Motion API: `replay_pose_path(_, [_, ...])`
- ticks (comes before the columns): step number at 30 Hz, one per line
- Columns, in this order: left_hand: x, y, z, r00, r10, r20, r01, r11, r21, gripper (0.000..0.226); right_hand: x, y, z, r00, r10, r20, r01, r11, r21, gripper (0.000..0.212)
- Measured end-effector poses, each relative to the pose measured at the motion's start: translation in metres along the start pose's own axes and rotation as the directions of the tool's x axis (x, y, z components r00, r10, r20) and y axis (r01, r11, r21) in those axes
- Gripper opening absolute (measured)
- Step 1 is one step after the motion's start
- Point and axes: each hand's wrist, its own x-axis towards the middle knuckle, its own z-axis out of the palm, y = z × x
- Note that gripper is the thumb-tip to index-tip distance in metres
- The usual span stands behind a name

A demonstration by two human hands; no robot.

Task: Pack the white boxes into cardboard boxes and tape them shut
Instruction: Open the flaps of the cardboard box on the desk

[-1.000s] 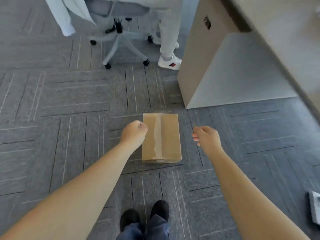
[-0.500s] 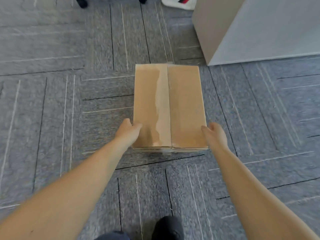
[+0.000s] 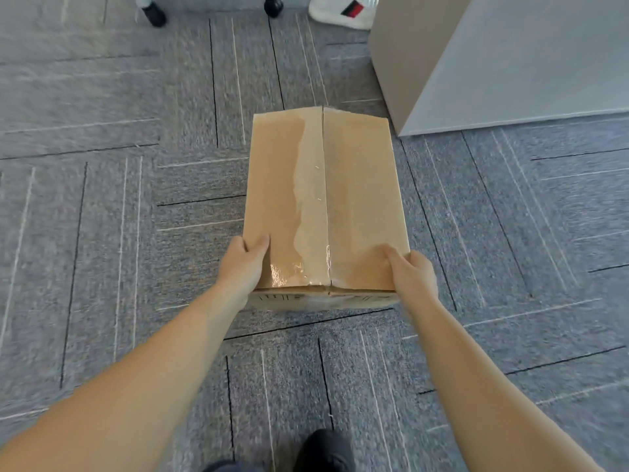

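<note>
Shoe (image 3: 325, 449), dark, shows at the bottom edge on the grey carpet (image 3: 102, 233), with two bare forearms reaching forward above it. The left hand (image 3: 243, 264) grips the near left corner of the box (image 3: 357, 206): its thumb lies on the top flap and the fingers go down the left side, out of sight. The right hand (image 3: 413, 277) grips the near right corner the same way, thumb on top pointing toward the seam, fingers hidden behind the right side. The box is brown cardboard, closed, its long side running away from the person. Clear tape (image 3: 311, 199) runs along the middle seam and folds over the near edge, shining near the left thumb. Whether the box rests on the carpet or is lifted off it, I cannot tell. Beyond it to the right stands a pale cabinet (image 3: 510, 63), apart from the box. At the top edge are two black castors (image 3: 155, 15) and a white shoe (image 3: 343, 11) with a red and dark stripe.
</note>
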Motion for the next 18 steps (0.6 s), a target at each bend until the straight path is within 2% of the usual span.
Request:
replay_pose_path(8, [-0.133, 0.133, -0.089, 0.999, 0.045, -0.001, -0.045, 0.998, -0.033, 0.025, -0.133, -0.133, -0.109, 0.994, -0.102, -0.035, 0.101, 0.994, -0.037, 0.029])
replay_pose_path(18, [-0.3, 0.315, -0.208, 0.978, 0.204, -0.035, -0.206, 0.978, -0.042, 0.039, -0.309, -0.309, -0.255, 0.972, -0.219, -0.09, 0.222, 0.975, 0.024, 0.032])
